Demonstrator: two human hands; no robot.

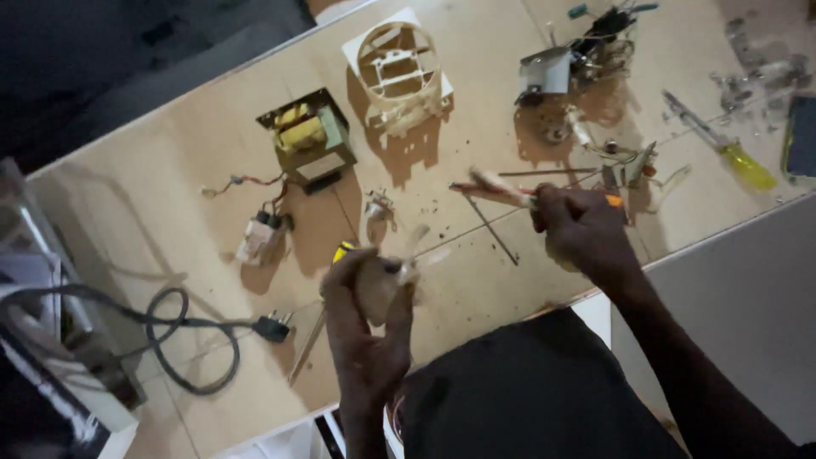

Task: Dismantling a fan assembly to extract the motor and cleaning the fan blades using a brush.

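My left hand [367,327] is closed around a small roundish pale part [380,285] with a thin stem poking out to the upper right, held just above the wooden tabletop [170,183]. My right hand [582,231] grips a slim tool [497,187] with a pale tip pointing left; an orange bit of its handle shows behind the knuckles. The two hands are a short way apart near the table's front edge. A thin dark rod [493,229] lies on the table between them.
A transformer with yellow windings [310,140], a white round fan frame [398,66], a small wired component [259,238], a metal bracket with wires [561,64], a yellow-handled screwdriver [731,149], a black power cord with plug [195,327] and a white appliance casing [42,340] lie around.
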